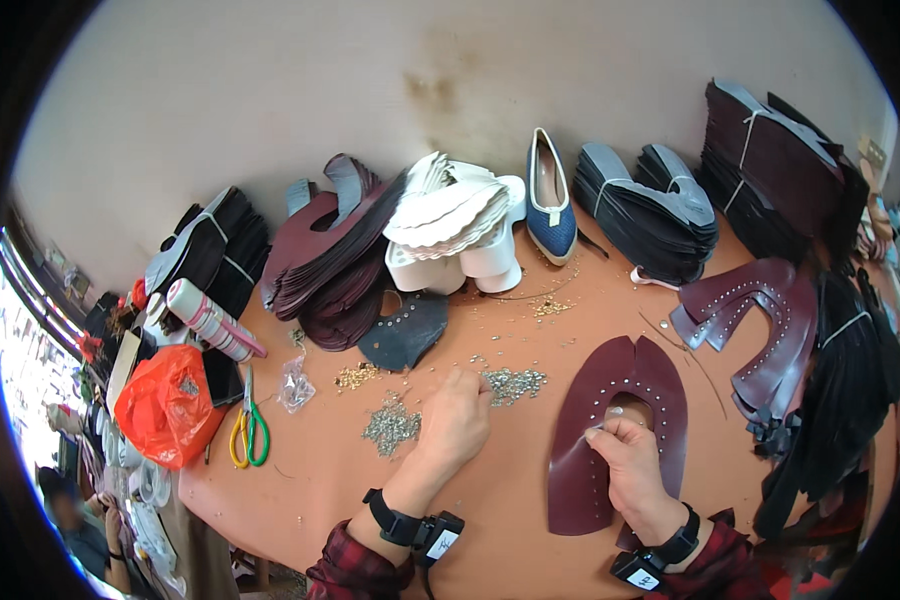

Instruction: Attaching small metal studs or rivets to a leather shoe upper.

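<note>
A maroon horseshoe-shaped shoe upper [576,480] lies in front of me, with small metal studs lining its inner opening. My right hand [632,462] is closed on its inner edge, the thumb on top and the other fingers partly hidden in the opening. To the left, my left hand [457,418] is curled at the near side of a silver stud pile [516,385]. Its fingertips are pressed together; anything between them is too small to make out. Beside that wrist is another heap of silver studs [390,426], with gold-coloured studs [356,376] behind it.
Stacks of maroon uppers [310,250], white pieces [450,215] and a blue shoe [550,205] stand along the wall. A studded upper [770,300] and bundled black pieces [830,400] lie right. Scissors [249,430] and a red plastic bag [168,405] are left. A person [85,530] is beyond.
</note>
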